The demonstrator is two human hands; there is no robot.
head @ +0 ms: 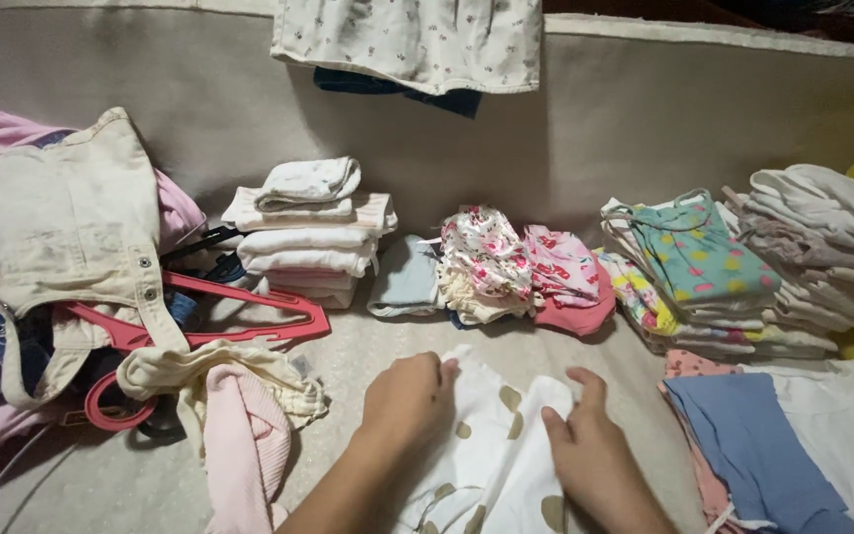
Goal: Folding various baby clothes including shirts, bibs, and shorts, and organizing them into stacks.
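A white garment with tan heart-shaped spots (491, 450) lies on the pale cushion in front of me. My left hand (409, 396) rests on its left part with fingers curled over the fabric. My right hand (590, 455) presses on its right edge, thumb and fingers pinching a fold near the top. Both forearms come in from the bottom of the view.
Folded stacks line the back: white clothes (310, 232), floral pieces (486, 262), a teal spotted stack (699, 267), whites at far right (822, 237). A blue folded piece (743, 440) lies at right. Red hangers (239, 316), beige overalls (61, 218) and a pink garment (244, 445) pile at left.
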